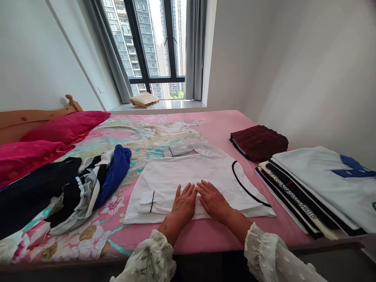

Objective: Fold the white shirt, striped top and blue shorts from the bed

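A white garment (188, 172) with thin black trim lies flat on the pink floral bedspread (205, 125), partly folded, one cuffed sleeve tucked across its lower left. My left hand (183, 201) and my right hand (213, 199) rest palm-down side by side on the garment's near edge, fingers stretched flat and almost touching each other. Neither hand holds anything. Both wrists show white patterned sleeves.
A heap of dark, striped and blue clothes (67, 188) lies to the left, by red pillows (58, 131). On the right sit a folded red plaid piece (258, 141) and a stack of folded white and black garments (320, 192). A beige bundle (143, 99) rests on the window sill.
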`<state>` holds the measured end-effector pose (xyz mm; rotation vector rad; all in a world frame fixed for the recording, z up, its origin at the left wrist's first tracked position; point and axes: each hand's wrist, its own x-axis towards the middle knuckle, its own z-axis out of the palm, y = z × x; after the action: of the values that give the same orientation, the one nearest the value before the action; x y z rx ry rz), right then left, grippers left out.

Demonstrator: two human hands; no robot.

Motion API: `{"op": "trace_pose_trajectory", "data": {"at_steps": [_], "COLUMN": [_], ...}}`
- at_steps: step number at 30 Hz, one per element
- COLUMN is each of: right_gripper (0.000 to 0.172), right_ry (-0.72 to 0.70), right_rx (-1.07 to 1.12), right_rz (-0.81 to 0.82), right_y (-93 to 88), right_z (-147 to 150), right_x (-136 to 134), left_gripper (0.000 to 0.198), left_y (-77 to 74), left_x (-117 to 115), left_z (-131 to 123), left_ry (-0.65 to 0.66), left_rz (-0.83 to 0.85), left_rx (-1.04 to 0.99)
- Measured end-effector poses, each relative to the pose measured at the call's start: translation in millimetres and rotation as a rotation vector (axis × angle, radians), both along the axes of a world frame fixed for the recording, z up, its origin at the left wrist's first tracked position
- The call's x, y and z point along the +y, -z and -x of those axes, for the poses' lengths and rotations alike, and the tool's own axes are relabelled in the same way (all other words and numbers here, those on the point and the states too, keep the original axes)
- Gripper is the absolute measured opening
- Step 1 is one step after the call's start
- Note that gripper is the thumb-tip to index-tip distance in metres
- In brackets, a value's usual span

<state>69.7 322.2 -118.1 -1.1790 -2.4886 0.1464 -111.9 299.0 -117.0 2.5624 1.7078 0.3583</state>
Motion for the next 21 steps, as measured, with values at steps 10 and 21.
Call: {"op": "trace_pose_trajectory", "data": {"at_steps": [10,21], "right_gripper": [0.061,0.059], "right_ry": [0.086,0.100], "right_rx": [-0.181,-0.114], "right_rz": [0.120,0.121], "right_y": [53.6,39.6], "right_z": [-33,-30], "right_x": [11,8], "left_gripper": [0.076,0.062], "left_y": [38.8,34.3], "left_x": [-29,-35], "left_z": [81,77], "left_ry": [-0.479,-0.407], "left_rz": [0.101,-0.185], "left_rx": [0.171,0.076]}}
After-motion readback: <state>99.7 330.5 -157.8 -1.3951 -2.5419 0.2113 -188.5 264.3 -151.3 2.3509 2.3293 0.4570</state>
